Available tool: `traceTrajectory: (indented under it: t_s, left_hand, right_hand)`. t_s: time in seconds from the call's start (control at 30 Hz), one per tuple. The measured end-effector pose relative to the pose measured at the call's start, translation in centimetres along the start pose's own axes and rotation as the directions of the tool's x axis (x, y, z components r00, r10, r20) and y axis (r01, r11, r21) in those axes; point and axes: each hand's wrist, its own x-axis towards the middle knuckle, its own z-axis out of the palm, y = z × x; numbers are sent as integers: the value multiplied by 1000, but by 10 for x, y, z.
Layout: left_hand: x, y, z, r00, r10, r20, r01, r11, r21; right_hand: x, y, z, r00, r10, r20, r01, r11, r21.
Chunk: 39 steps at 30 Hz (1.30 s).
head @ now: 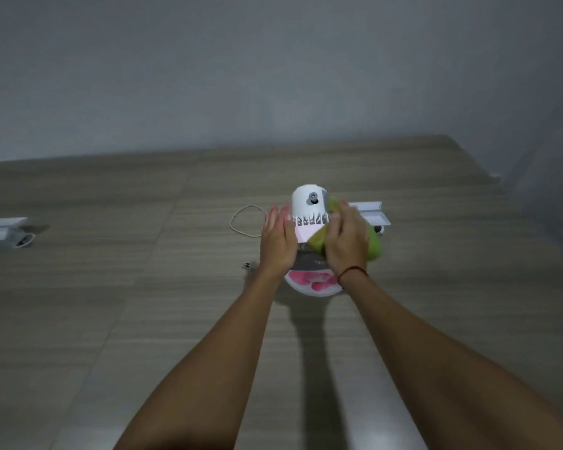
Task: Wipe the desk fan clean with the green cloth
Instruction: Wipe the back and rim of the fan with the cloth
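Observation:
A small white desk fan point(307, 203) with a pink rim and a pink-patterned base stands in the middle of the wooden desk point(143, 287), seen from above and behind its motor housing. My left hand point(278, 240) lies flat against the fan's left side, fingers straight and together. My right hand point(346, 238) holds the green cloth point(319, 240) pressed on the fan's right upper side; more cloth bulges out to the right of the hand. The fan's grille is mostly hidden under both hands.
The fan's thin cord point(241, 222) loops on the desk to its left, with the plug point(247, 265) lying nearer me. A white box-like object point(371, 214) sits just behind the fan on the right. Another white object point(4, 232) lies at the far left edge. A grey wall rises behind.

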Motion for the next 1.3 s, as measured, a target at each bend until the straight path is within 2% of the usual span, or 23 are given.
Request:
traceTrajectory:
  t_s: [0.1, 0.17, 0.2, 0.27, 0.33, 0.4, 0.47, 0.53, 0.57, 0.6, 0.67, 0.7, 0.77, 0.83, 0.87, 0.93, 0.97, 1.0, 1.07, 1.13, 1.17, 1.23, 1.3]
  left_hand:
    - [1, -5, 1, 999, 12, -42, -13, 1000, -16]
    - [6, -10, -4, 999, 23, -38, -25, 999, -32]
    - [8, -13, -5, 999, 28, -28, -29, 999, -27]
    - [11, -15, -7, 999, 33, -16, -33, 999, -1]
    - [13, -12, -6, 999, 43, -8, -43, 999, 27]
    - [15, -5, -5, 999, 50, -2, -50, 998, 41]
    - [15, -2, -5, 999, 44, 17, -44, 998, 42]
    - [11, -3, -5, 998, 53, 31, -55, 995, 78]
    - [7, -5, -5, 998, 58, 28, -60, 993, 98]
    - [3, -7, -6, 998, 56, 18, -58, 993, 106]
    - [-1, -11, -7, 999, 32, -1, -32, 996, 87]
    - [-1, -12, -6, 1000, 21, -6, -21, 997, 77]
    - [0, -9, -4, 1000, 22, -18, -21, 997, 75]
    - [3, -7, -2, 999, 29, -31, -27, 997, 73]
    - [4, -5, -1, 999, 27, -35, -25, 997, 68]
    - [5, -6, -1, 999, 8, -40, -6, 999, 50]
    - [6, -8, -2, 999, 7, -46, -6, 999, 37]
    - [5, -9, -3, 999, 15, -52, -14, 1000, 26]
    - [5, -11, -3, 998, 26, -57, -26, 1000, 13]
    - [7, -12, -4, 998, 31, -56, -30, 999, 15]
    - [8, -13, -4, 998, 32, -52, -31, 999, 21]
    - [9, -13, -5, 999, 31, -30, -30, 999, 41]
    - [7, -13, -5, 999, 47, -10, -46, 996, 72]
  right_hand:
    - [-3, -12, 7, 908, -368, 202, 412, 873, -261]
    - [6, -5, 2, 867, -445, 224, 493, 832, -255]
    - [10, 3, 0, 884, -419, 210, 461, 858, -229]
    - [13, 17, -4, 966, -226, 129, 237, 969, -76]
    - [15, 22, -4, 998, 58, 31, -62, 984, 169]
    - [23, 28, -6, 950, 308, 57, -310, 898, 313]
    - [28, 43, -11, 827, 526, 198, -556, 714, 426]
    - [22, 58, -14, 733, 603, 314, -667, 547, 506]
    - [17, 60, -12, 724, 613, 315, -670, 519, 531]
    - [16, 58, -9, 732, 613, 297, -658, 522, 543]
    - [14, 41, -6, 800, 573, 175, -574, 649, 499]
    - [12, 29, -6, 857, 507, 95, -494, 756, 429]
    - [7, 8, -2, 973, 224, -51, -213, 962, 171]
    - [0, -8, 6, 994, -106, -32, 104, 992, -65]
    - [-1, -11, 12, 981, -192, 21, 194, 973, -124]
    - [2, -10, 13, 969, -236, 71, 243, 961, -129]
    - [4, -6, 11, 972, -234, 38, 236, 967, -97]
    - [5, 0, 7, 982, -190, -16, 189, 981, -41]
    - [10, 12, 0, 992, 110, -63, -97, 979, 180]
    - [21, 33, -4, 888, 450, 95, -449, 804, 391]
    - [26, 45, -6, 816, 532, 226, -573, 692, 439]
    - [30, 66, -8, 722, 554, 416, -690, 529, 494]
    - [28, 78, -6, 719, 534, 444, -683, 426, 593]
